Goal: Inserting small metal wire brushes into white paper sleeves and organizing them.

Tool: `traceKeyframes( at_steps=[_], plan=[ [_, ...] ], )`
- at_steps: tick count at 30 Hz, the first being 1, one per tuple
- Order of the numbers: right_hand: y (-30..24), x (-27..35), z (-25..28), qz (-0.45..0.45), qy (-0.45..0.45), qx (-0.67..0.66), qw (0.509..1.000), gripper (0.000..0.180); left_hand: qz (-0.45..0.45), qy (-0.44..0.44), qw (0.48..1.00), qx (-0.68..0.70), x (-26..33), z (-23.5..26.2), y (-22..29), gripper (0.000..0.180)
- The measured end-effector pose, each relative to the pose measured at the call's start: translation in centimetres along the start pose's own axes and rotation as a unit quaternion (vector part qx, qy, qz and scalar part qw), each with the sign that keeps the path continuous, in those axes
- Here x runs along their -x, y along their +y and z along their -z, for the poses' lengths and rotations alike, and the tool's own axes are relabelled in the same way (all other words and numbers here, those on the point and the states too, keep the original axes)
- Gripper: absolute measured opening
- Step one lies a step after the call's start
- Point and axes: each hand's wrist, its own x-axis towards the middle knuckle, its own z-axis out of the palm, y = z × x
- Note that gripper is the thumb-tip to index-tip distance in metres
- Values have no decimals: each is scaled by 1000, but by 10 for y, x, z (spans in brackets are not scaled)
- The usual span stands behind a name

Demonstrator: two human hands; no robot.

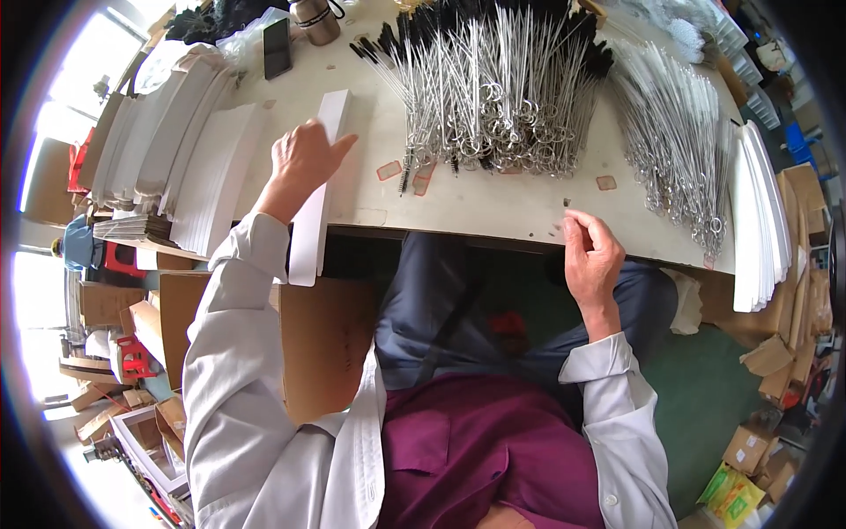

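Observation:
My left hand (304, 166) is over the left side of the table, its thumb stretched out to the right across a long, narrow white box (310, 231). No object shows in that hand, though its fingertips are partly hidden. The box lies lengthwise, and its near end juts past the table's front edge. At the front edge on the right, my right hand (592, 264) is loosely curled, thumb close to the forefinger, with nothing visible in it. Beyond and between the hands lies a big pile of wire brushes (502, 106) with black bristles and ring ends pointing toward me.
Flat white boxes (216, 176) are stacked at the left. More thin wire brushes (674, 132) lie at the right, beside a stack of white strips (760, 220). A phone (277, 48) and a metal flask (315, 22) are at the back. A cardboard box (324, 348) stands below the table.

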Motion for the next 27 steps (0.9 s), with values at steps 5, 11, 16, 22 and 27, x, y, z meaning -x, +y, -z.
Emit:
traceKeyframes(
  at_steps=[5, 11, 16, 22, 27],
  plan=[
    [4, -3, -5, 7, 10, 31, 999, 7, -178, 39, 957, 223, 12, -4, 41, 34],
    [5, -2, -8, 18, 11, 42, 999, 6, -181, -20, 946, 269, 33, -16, 71, 43],
    [0, -1, -7, 21, 14, 54, 998, 6, -222, 41, 956, 189, 29, -33, 75, 40],
    [2, 0, -9, 32, 16, 70, 997, 7, -250, 64, 946, 195, 33, -34, 70, 33],
    [2, 2, -7, 33, 28, 86, 995, 7, -313, 113, 916, 225, 42, -12, 103, 31]
  ],
)
